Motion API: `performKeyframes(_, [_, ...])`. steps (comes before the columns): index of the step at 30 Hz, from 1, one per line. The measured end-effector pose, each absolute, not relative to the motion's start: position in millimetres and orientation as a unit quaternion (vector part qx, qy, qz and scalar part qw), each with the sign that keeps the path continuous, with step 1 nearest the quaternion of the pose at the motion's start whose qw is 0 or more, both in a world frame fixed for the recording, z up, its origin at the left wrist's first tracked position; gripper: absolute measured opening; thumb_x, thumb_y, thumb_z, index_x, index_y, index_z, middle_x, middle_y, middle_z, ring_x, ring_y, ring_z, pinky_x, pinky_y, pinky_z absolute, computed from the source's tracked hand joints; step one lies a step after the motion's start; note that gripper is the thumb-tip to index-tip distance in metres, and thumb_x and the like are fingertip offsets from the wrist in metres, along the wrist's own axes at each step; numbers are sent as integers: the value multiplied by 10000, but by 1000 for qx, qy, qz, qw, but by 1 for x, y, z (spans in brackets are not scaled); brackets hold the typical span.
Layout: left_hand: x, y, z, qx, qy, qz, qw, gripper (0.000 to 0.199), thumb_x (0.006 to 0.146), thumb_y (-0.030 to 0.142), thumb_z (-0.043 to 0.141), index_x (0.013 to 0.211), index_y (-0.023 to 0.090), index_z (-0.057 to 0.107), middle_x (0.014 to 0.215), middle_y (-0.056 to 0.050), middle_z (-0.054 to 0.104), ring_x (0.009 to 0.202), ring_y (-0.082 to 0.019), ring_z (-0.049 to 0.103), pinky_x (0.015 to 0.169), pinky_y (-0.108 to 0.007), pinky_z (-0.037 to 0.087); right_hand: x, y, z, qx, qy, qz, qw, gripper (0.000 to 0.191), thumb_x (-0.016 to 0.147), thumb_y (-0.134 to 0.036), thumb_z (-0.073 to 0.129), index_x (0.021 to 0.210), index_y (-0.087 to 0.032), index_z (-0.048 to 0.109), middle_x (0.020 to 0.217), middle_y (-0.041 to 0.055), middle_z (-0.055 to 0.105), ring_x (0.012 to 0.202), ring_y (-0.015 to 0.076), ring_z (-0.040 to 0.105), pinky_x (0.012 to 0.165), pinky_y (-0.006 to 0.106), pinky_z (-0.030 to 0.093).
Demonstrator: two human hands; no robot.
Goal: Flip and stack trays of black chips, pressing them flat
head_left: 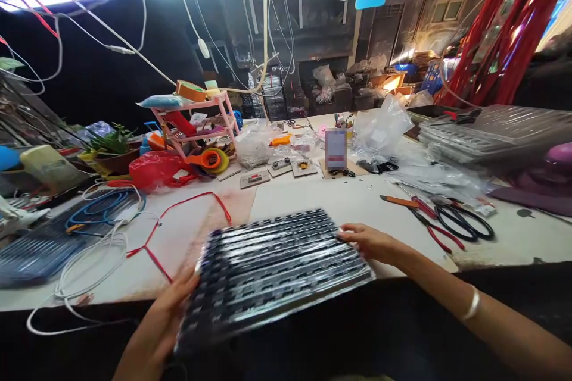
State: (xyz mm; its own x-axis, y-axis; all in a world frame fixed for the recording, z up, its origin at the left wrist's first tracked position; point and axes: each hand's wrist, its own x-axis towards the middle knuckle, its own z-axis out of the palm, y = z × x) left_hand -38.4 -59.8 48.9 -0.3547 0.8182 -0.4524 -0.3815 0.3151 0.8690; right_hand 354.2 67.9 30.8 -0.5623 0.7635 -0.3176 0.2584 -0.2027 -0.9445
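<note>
A ridged plastic tray, with rows of small dark pieces in its grooves, is held between my two hands over the table's front edge. It is slightly blurred and tilts down toward its near left corner. My left hand grips the left side, fingers partly hidden behind the rim. At the far right corner, my right hand pinches the edge between thumb and fingers. A red cord lies on the table beyond the tray's left end.
Right of the tray lie scissors, red-handled pliers and a utility knife. Stacked clear trays stand at the back right. On the left are coiled white cables and a pink rack. A phone stands upright at the back.
</note>
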Motion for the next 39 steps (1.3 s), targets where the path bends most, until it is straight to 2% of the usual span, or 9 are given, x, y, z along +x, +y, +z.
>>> performKeyframes(3, [-3, -20, 45, 344, 622, 440, 549, 432, 704, 249, 683, 1124, 167, 622, 980, -88, 715, 853, -241, 687, 703, -318, 560, 393, 55, 26, -517, -608, 558, 227, 532, 821, -637, 470, 1071, -171, 535, 793, 43, 613, 603, 150, 574, 524, 257, 468])
performKeyframes(7, [28, 22, 42, 597, 707, 235, 297, 345, 860, 327, 486, 1137, 172, 622, 1070, -111, 688, 990, -257, 644, 818, -361, 509, 408, 52, 19, -617, -651, 385, 217, 469, 868, -540, 420, 1077, -155, 588, 902, 121, 657, 914, 299, 606, 812, 404, 454])
performKeyframes(10, [35, 23, 37, 612, 741, 178, 211, 342, 850, 357, 503, 1116, 191, 640, 1072, -131, 679, 1048, -325, 601, 907, -465, 427, 407, 50, 11, -667, -669, 283, 163, 519, 874, -499, 410, 1185, -112, 562, 847, 182, 650, 929, 416, 581, 814, 555, 390])
performKeyframes(15, [47, -11, 21, 609, 771, 151, 110, 399, 890, 348, 436, 1237, 194, 558, 1155, -139, 604, 1110, -311, 529, 941, -473, 376, 416, 25, -9, -604, -756, 131, 218, 564, 918, -517, 325, 1327, -150, 450, 1045, 165, 601, 944, 339, 575, 782, 473, 444])
performKeyframes(22, [50, -11, -1, 618, 713, 312, 109, 416, 880, 351, 447, 1227, 147, 552, 1228, -124, 560, 1171, -245, 491, 1026, -426, 356, 416, 15, -28, -533, -799, 56, 274, 430, 977, -391, 270, 1354, -234, 404, 1360, 122, 468, 1179, 288, 483, 882, 491, 408])
performKeyframes(26, [52, 3, -3, 601, 709, 346, 131, 429, 868, 382, 473, 1213, 144, 565, 1285, -126, 542, 1215, -227, 476, 1058, -396, 343, 402, 38, -27, -555, -760, 116, 319, 441, 964, -368, 299, 1327, -179, 463, 1409, 152, 416, 1265, 295, 419, 995, 535, 346])
performKeyframes(30, [73, -3, 6, 561, 700, 412, 159, 439, 888, 380, 456, 1245, 143, 550, 1338, -128, 510, 1266, -228, 432, 1072, -384, 325, 398, 40, -8, -565, -695, 211, 392, 449, 912, -419, 452, 1303, -205, 507, 1435, 104, 393, 1293, 278, 390, 1011, 461, 389])
performKeyframes(34, [71, -14, 28, 432, 599, 635, 226, 498, 820, 295, 597, 1307, 268, 495, 1033, -22, 635, 874, -127, 602, 810, -252, 484, 393, 21, 26, -534, -662, 232, 472, 445, 923, -386, 459, 1347, -250, 455, 1451, 43, 376, 1312, 258, 363, 1063, 437, 342])
performKeyframes(39, [-3, -37, 35, 239, 649, 714, 111, 558, 774, 212, 601, 1320, 250, 491, 676, 56, 453, 502, -38, 369, 501, -145, 390, 370, 6, 30, -437, -788, 194, 388, 467, 954, -304, 411, 1414, -254, 346, 1413, 51, 429, 1309, 241, 369, 1074, 446, 331])
